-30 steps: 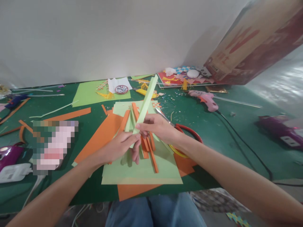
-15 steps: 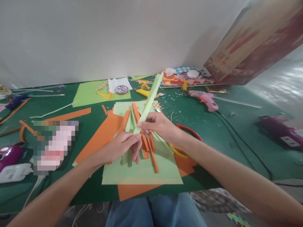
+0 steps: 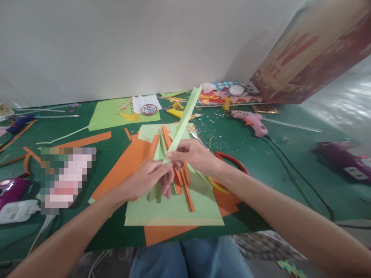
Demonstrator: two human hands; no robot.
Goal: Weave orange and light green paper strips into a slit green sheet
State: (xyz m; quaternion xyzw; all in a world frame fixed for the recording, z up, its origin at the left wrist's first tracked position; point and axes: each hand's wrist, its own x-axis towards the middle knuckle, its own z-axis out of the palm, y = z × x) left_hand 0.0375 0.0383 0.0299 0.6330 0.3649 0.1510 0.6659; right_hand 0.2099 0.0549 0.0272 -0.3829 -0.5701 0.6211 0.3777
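A long pale green paper strip [image 3: 185,119], creased lengthwise, slants up and away from my fingers. My left hand [image 3: 150,175] pinches its near end between thumb and fingers. Just above, my right hand [image 3: 194,154] grips the same strip, thumb on top. Beneath both hands lie several folded orange paper strips [image 3: 189,197] and pale green ones, on a pale green sheet [image 3: 174,216]. Orange sheets [image 3: 121,168] stick out from under it. Scissors with a red and yellow handle [image 3: 232,158] lie partly hidden behind my right wrist.
A pink glue gun [image 3: 252,121] with a black cord rests at the right. Further back are a yellow cutter [image 3: 175,113], a round patterned piece [image 3: 149,109] and a green sheet [image 3: 100,114]. A blurred phone-like object [image 3: 68,179] lies left. A cardboard box [image 3: 310,54] stands back right.
The green strip's far end has shifted slightly up and right, and its lengthwise crease looks more opened. My right hand has moved a little; both hands keep their hold.
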